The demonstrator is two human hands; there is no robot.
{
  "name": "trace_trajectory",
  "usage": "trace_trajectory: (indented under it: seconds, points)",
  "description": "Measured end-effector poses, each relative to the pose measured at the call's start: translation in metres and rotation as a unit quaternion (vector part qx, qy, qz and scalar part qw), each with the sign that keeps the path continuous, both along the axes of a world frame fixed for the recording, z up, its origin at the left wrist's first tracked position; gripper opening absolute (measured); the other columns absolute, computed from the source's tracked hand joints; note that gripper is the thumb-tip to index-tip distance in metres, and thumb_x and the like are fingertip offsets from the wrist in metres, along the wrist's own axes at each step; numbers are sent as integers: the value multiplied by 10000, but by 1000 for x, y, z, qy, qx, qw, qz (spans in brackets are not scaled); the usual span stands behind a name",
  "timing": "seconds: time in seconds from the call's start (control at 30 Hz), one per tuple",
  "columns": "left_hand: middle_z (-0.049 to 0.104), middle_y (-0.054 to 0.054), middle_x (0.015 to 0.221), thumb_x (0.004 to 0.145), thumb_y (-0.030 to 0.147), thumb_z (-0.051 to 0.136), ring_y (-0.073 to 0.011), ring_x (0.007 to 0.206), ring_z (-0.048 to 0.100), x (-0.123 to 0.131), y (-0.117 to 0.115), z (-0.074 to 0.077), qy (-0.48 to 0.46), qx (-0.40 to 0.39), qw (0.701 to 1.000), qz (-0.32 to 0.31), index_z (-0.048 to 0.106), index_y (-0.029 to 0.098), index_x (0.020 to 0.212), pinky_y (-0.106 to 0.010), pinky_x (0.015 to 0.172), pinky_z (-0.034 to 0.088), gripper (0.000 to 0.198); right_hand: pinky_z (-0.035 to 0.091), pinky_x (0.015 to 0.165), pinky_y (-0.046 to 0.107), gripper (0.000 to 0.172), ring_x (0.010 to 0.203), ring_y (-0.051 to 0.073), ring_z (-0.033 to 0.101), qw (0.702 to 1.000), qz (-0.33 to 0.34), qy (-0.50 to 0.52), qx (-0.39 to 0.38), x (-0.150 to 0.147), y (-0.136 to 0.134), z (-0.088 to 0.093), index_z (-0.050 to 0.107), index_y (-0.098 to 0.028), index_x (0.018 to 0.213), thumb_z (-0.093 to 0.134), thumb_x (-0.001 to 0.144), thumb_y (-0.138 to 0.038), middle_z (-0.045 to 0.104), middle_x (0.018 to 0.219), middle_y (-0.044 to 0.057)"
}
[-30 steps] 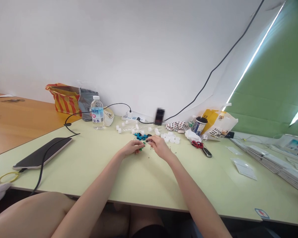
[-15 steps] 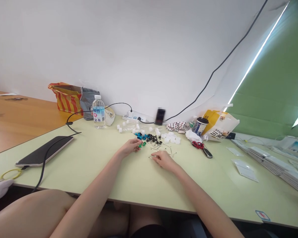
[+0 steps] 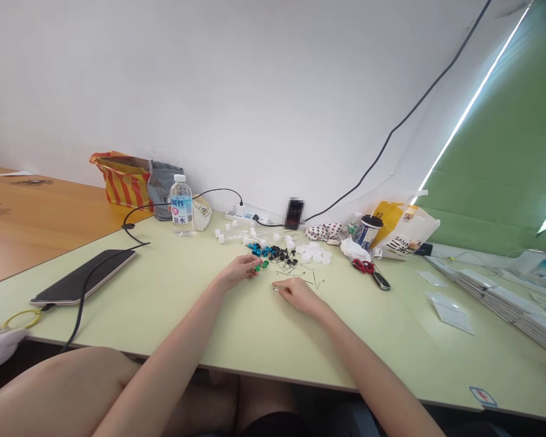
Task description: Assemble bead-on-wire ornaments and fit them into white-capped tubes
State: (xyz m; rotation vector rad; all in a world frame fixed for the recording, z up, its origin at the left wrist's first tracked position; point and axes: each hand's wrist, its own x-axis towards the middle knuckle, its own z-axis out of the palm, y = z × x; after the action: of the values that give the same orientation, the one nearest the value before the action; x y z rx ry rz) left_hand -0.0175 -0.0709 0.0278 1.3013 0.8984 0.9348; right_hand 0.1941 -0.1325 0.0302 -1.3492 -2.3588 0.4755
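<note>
1. Near the middle of the bench (image 3: 273, 340), in the head camera's view, both hands are in among small parts.
2. Left hand (image 3: 239, 271), and the fingers are bent in close together, green pieces (image 3: 265, 264) right at the tips! Whether one is pinched or merely touched, I cannot tell.
3. Over to the right hand (image 3: 300, 295), lower and nearer: it's down at the bench top, finger and thumb almost meeting, a tiny silvery bit by the tips. Gripped or not? Too small to call.
4. Just beyond, blue pieces (image 3: 256, 250) lie to the left, black pieces (image 3: 287, 255) to the right, and thin metal rods (image 3: 316, 285) are scattered on the near side.
5. Farther right, white discs (image 3: 317, 257) bunch together; far left of them, clear tubes (image 3: 236, 239) lie flat among white caps.
6. How far along? Colours sit roughly in groups, yet plenty of parts lie loose, so I'd judge much is left; no finished item can be made out at this size.
</note>
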Motion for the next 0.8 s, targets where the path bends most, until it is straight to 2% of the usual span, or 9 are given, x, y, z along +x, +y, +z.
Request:
trace_trajectory:
  seconds: [0.57,0.8]
  points:
    - [566,-20,713,610,456,710,-89,595,530,0,3,-3,-2,-5,1000,-1,626,119,816,-247,587,391,404,446,804,283,343,882,194,629,999,26,0,41,-3,3,-4,685,-219,1001,428,790,-132,692,972,42]
    - [617,-61,849,604,338,751,-104,681,560,-2,3,-5,-30,-17,998,-50,659,132,894,-268,679,432,368,442,789,283,338,870,197,622,999,7,-5,52,-5,3,-8,686,-204,1002,418,804,-143,691,956,60]
